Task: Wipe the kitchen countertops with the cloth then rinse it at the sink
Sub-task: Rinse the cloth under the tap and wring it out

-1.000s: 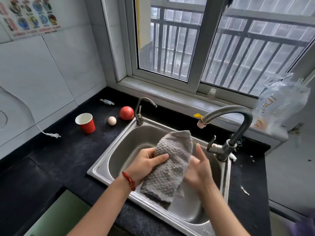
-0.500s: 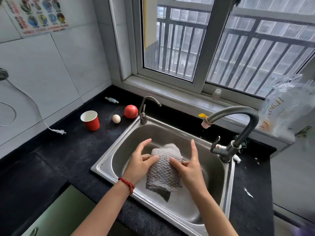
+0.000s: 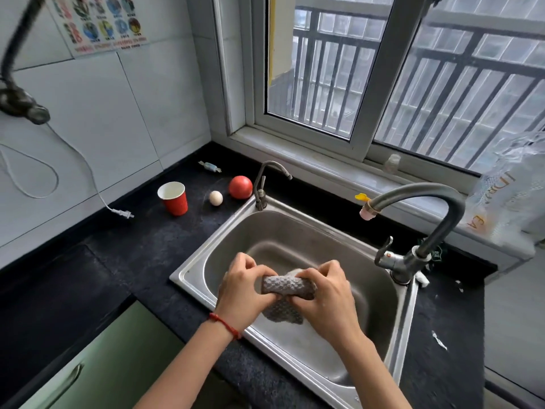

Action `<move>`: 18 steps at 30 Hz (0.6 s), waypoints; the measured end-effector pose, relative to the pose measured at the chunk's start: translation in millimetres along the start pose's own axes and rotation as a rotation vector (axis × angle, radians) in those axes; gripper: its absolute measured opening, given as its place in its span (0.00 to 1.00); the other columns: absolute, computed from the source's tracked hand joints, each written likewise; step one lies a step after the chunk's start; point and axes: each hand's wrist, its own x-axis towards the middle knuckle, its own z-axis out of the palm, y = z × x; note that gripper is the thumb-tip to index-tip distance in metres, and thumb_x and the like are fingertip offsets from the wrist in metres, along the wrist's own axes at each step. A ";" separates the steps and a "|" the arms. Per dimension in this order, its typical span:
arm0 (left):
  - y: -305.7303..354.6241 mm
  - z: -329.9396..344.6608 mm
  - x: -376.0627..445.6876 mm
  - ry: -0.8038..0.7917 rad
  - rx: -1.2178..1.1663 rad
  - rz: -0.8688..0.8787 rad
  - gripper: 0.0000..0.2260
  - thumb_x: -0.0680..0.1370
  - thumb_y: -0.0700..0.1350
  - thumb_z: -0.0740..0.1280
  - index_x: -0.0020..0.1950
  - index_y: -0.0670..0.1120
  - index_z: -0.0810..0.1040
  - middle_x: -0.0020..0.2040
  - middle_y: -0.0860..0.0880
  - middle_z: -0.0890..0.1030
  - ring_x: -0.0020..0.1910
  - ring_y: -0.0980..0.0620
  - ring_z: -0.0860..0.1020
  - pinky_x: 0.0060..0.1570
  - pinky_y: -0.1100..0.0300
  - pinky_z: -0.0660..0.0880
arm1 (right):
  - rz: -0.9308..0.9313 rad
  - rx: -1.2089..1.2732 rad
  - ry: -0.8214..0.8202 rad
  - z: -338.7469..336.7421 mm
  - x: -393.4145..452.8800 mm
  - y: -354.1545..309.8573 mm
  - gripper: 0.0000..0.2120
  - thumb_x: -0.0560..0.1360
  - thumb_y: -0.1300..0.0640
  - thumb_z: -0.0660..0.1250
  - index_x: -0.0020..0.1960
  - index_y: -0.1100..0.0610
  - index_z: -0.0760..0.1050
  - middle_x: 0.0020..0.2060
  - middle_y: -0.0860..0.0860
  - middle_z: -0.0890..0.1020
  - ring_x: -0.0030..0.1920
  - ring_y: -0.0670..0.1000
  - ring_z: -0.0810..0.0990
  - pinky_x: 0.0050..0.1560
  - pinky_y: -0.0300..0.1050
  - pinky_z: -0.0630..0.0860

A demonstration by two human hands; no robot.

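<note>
Fingers of the left hand [image 3: 243, 293] and right hand [image 3: 327, 299] clench the bunched grey waffle-weave cloth [image 3: 287, 287] between them, above the steel sink [image 3: 191, 271] basin.

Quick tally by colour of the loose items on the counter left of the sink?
Red: 2 — paper cup, round red ball-like object
White: 2 — egg, plug on its cord
Pale blue: 1 — wrapped candy
Total: 5
</note>
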 end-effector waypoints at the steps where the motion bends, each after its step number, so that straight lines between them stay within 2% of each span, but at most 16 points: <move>1: -3.0 -2.1 -0.6 -0.029 -0.094 -0.030 0.14 0.60 0.51 0.71 0.45 0.54 0.81 0.45 0.60 0.68 0.47 0.59 0.74 0.52 0.71 0.70 | 0.004 0.072 -0.030 0.8 0.2 3.1 0.13 0.60 0.50 0.68 0.45 0.49 0.77 0.48 0.49 0.71 0.50 0.48 0.71 0.49 0.41 0.68; 2: -4.4 -4.5 -1.9 -0.092 -0.225 -0.069 0.15 0.59 0.54 0.69 0.44 0.54 0.79 0.47 0.61 0.70 0.48 0.62 0.74 0.52 0.75 0.68 | 0.038 0.193 -0.082 0.6 0.4 3.8 0.13 0.59 0.51 0.68 0.43 0.51 0.76 0.48 0.48 0.72 0.50 0.46 0.72 0.49 0.38 0.69; 3: -3.9 -6.3 -3.4 -0.167 -0.380 -0.106 0.15 0.59 0.54 0.70 0.44 0.53 0.77 0.47 0.59 0.74 0.47 0.64 0.76 0.51 0.75 0.70 | 0.090 0.338 -0.145 -0.3 0.4 1.7 0.12 0.59 0.52 0.68 0.42 0.52 0.75 0.45 0.48 0.74 0.45 0.45 0.74 0.44 0.35 0.71; 5: -3.4 -5.5 -8.5 -0.251 -0.657 -0.177 0.13 0.63 0.47 0.71 0.45 0.47 0.76 0.42 0.51 0.79 0.40 0.63 0.79 0.44 0.70 0.76 | 0.175 0.612 -0.234 0.9 0.3 -2.7 0.14 0.61 0.55 0.70 0.44 0.54 0.73 0.37 0.50 0.77 0.33 0.45 0.76 0.30 0.37 0.73; 6: -4.4 -4.1 -11.7 -0.235 -0.715 -0.212 0.10 0.66 0.45 0.70 0.45 0.46 0.75 0.41 0.50 0.80 0.39 0.62 0.79 0.41 0.68 0.77 | 0.209 0.690 -0.236 4.5 -0.4 -3.5 0.15 0.63 0.58 0.72 0.48 0.55 0.72 0.37 0.51 0.77 0.32 0.44 0.76 0.29 0.37 0.74; 9: -11.7 -0.9 -20.6 -0.097 -0.689 -0.259 0.06 0.71 0.45 0.69 0.45 0.48 0.75 0.41 0.51 0.81 0.39 0.62 0.80 0.41 0.69 0.77 | 0.299 0.794 -0.210 18.9 -3.8 -8.0 0.19 0.66 0.60 0.74 0.54 0.55 0.71 0.45 0.53 0.80 0.41 0.46 0.80 0.39 0.39 0.78; 12: -24.8 -4.9 -32.5 0.052 -0.588 -0.299 0.05 0.73 0.42 0.69 0.48 0.47 0.75 0.43 0.50 0.81 0.40 0.62 0.79 0.41 0.73 0.75 | 0.368 0.920 -0.357 37.8 -8.8 -16.7 0.25 0.61 0.59 0.77 0.54 0.58 0.71 0.43 0.53 0.82 0.41 0.48 0.82 0.38 0.39 0.78; 14: -34.6 -10.8 -44.1 0.125 -0.583 -0.340 0.07 0.73 0.42 0.70 0.49 0.43 0.76 0.42 0.49 0.82 0.38 0.64 0.80 0.39 0.75 0.74 | 0.386 0.949 -0.421 50.8 -12.2 -24.3 0.26 0.57 0.59 0.77 0.52 0.59 0.73 0.41 0.53 0.83 0.40 0.50 0.83 0.38 0.43 0.78; 16: -45.9 -20.3 -59.1 0.163 -0.583 -0.383 0.13 0.70 0.48 0.73 0.49 0.42 0.78 0.42 0.50 0.82 0.37 0.67 0.79 0.39 0.75 0.74 | 0.391 0.958 -0.452 65.3 -14.5 -33.6 0.24 0.56 0.60 0.76 0.50 0.60 0.75 0.39 0.54 0.84 0.40 0.53 0.83 0.40 0.48 0.79; 18: -61.0 -30.7 -75.2 0.188 -0.604 -0.453 0.21 0.64 0.57 0.74 0.49 0.45 0.78 0.43 0.52 0.83 0.40 0.65 0.80 0.41 0.75 0.74 | 0.401 0.955 -0.488 80.9 -17.4 -44.8 0.23 0.55 0.61 0.76 0.49 0.61 0.75 0.40 0.57 0.84 0.42 0.56 0.83 0.46 0.53 0.80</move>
